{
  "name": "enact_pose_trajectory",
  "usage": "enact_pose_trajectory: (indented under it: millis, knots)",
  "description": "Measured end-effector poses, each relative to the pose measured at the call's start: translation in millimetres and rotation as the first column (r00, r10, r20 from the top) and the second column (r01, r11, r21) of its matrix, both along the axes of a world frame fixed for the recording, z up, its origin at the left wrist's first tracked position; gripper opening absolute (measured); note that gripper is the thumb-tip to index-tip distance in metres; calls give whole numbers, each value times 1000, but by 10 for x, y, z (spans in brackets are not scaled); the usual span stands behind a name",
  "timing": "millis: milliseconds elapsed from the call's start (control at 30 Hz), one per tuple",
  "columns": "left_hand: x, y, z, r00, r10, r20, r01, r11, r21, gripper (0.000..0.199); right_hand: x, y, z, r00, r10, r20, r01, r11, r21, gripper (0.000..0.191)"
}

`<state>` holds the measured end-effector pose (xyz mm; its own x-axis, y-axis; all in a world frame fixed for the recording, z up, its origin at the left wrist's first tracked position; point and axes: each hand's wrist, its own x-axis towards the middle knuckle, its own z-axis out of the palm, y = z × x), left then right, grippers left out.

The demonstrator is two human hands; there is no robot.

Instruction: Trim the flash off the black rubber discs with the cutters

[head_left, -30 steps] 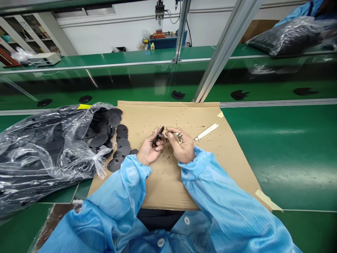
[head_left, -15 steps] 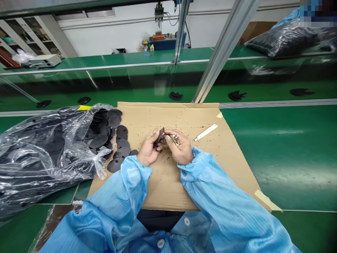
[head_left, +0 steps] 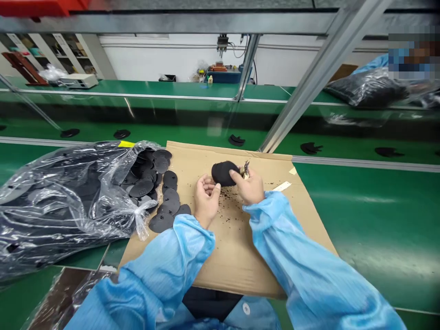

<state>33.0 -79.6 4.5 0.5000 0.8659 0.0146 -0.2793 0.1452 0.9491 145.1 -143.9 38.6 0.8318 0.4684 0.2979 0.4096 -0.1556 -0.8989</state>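
Observation:
A round black disc (head_left: 223,173) is pinched by my right hand (head_left: 250,184), whose thumb lies on its face. The same hand also holds a small brass-coloured tool (head_left: 244,170) with a dark metal end. My left hand (head_left: 206,199), fingers curled but apart, is just left of and below the disc and holds nothing visible. Beneath the hands, small black crumbs (head_left: 229,201) are scattered over a cardboard sheet (head_left: 237,266). Black discs (head_left: 171,201) lie overlapping along the sheet's left side.
A clear plastic bag (head_left: 79,206) of black discs fills the left side. Partly behind my right hand lies a white-handled knife (head_left: 282,186). A metal post (head_left: 319,78) rises beyond the cardboard. More black pieces (head_left: 236,140) sit on the green surface behind.
The disc has passed from my left hand to my right and now shows its broad face. My left hand has come off it. The camera view has shifted, with the scene lower and farther right.

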Motion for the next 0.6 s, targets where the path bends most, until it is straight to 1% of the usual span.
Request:
enact_pose_trajectory:
  millis: [67, 100, 167, 200, 233, 267, 300, 367, 433, 467, 500, 533, 600]
  knots:
    - [-5, -10, 1, 998, 50, -34, -48, 998, 32, 40, 219, 210, 178, 988, -49, 148, 72, 985, -157, 23]
    - [-8, -17, -3, 997, 59, -45, -57, 997, 55, 38, 330, 333, 274, 971, -49, 236, 109, 962, -252, 22]
    - [-16, -36, -12, 996, 51, -74, -42, 992, 121, 34, 532, 608, 456, 923, -4, 385, 186, 881, -436, 20]
    - [-22, -48, -14, 995, 46, -91, -31, 987, 158, 32, 614, 757, 535, 901, 26, 432, 218, 835, -504, 20]
    - [-32, -59, -12, 994, 41, -105, -20, 981, 195, 30, 678, 913, 601, 884, 49, 465, 244, 800, -548, 21]
    - [-43, -68, -7, 993, 37, -114, -10, 974, 227, 29, 724, 1074, 652, 871, 63, 487, 264, 777, -572, 21]
    - [-56, -75, 3, 993, 29, -118, 2, 967, 253, 28, 752, 1237, 688, 862, 73, 501, 272, 768, -580, 23]
    - [-81, -80, 28, 991, 14, -130, 24, 957, 288, 26, 763, 1551, 711, 861, 108, 497, 240, 775, -584, 28]
    - [-98, -76, 51, 987, -2, -160, 51, 952, 302, 26, 753, 1804, 676, 866, 193, 462, 160, 768, -620, 33]
    - [-101, -73, 58, 984, -6, -178, 61, 951, 303, 25, 761, 1890, 644, 866, 237, 441, 118, 759, -640, 34]
    - [-101, -70, 61, 981, -8, -195, 68, 951, 300, 25, 789, 1943, 604, 865, 270, 423, 88, 749, -657, 33]
    - [-97, -69, 60, 978, -12, -206, 73, 953, 293, 25, 843, 1962, 559, 863, 281, 419, 85, 737, -670, 31]
    - [-83, -73, 49, 977, -25, -214, 84, 959, 272, 24, 1035, 1907, 459, 864, 252, 435, 148, 701, -698, 28]
